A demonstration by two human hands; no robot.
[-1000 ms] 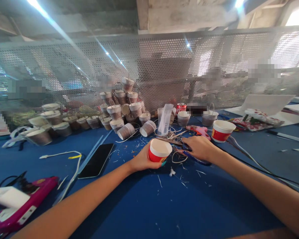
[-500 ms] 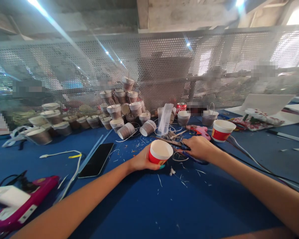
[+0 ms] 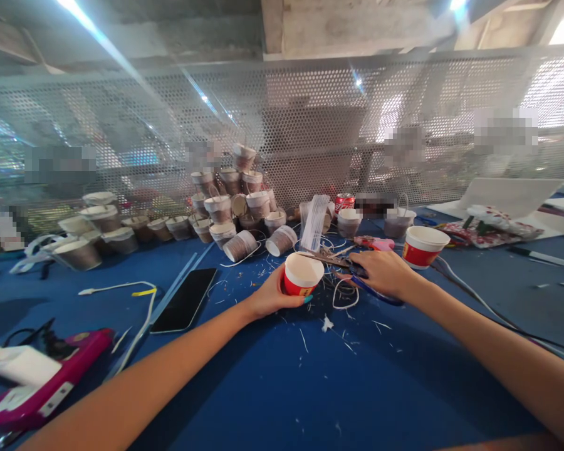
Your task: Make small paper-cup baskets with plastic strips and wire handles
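My left hand [image 3: 269, 295] is wrapped round a red paper cup [image 3: 297, 285] with a white rim, its mouth tipped a little toward me. In my right hand [image 3: 380, 273] is a pair of scissors [image 3: 355, 267] with dark blue handles. Their blades point left and reach the far side of the cup's rim; whether they touch it I cannot tell. A loop of thin white cord [image 3: 346, 302] lies on the table below the scissors. Beyond my right wrist stands a second red paper cup [image 3: 422, 253].
Wrapped cups [image 3: 219, 210] are stacked at the back. Clear glue sticks [image 3: 314, 222], a pink glue gun [image 3: 375, 243] and a red can [image 3: 344, 203] stand or lie near the middle. A phone [image 3: 184, 300] and a magenta power strip [image 3: 70, 369] lie at left. Scraps litter the blue table [image 3: 357, 388].
The scissors have come up and left, so their blades now reach over the far side of the cup's rim. The cup is slightly higher and tilted differently in my left hand.
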